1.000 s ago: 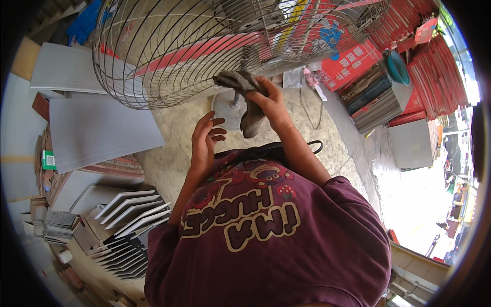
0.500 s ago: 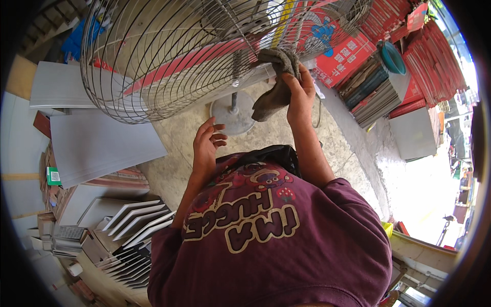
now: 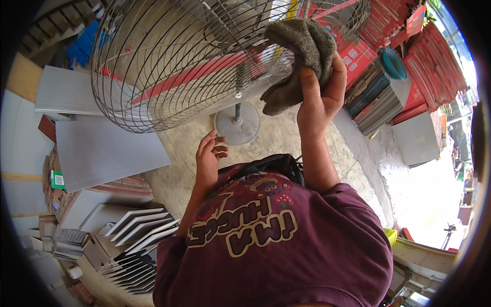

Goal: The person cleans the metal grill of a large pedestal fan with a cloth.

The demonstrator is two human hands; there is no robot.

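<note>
A large pedestal fan with a round wire guard [image 3: 169, 77] stands in front of me; its round grey base [image 3: 238, 124] rests on the floor. My right hand [image 3: 321, 105] is closed on a folded grey-brown cloth [image 3: 307, 48], pinched between thumb and fingers and raised before the right part of the guard. Whether the cloth touches the wires I cannot tell. My left hand [image 3: 208, 158] hangs low in front of my shirt, fingers loosely curled and apart, holding nothing, nearest to the fan's base.
Large grey sheets [image 3: 107, 151] lie to the left, above a rack of upright white panels [image 3: 140, 225]. At the right are stacked red cartons [image 3: 434, 66], a teal basin [image 3: 393, 64] and a leaning grey panel [image 3: 417, 138]. Concrete floor [image 3: 176, 176] lies around the fan.
My right hand has lifted the cloth up and slightly right, closer to my head, away from the guard's lower edge. The left hand has barely moved.
</note>
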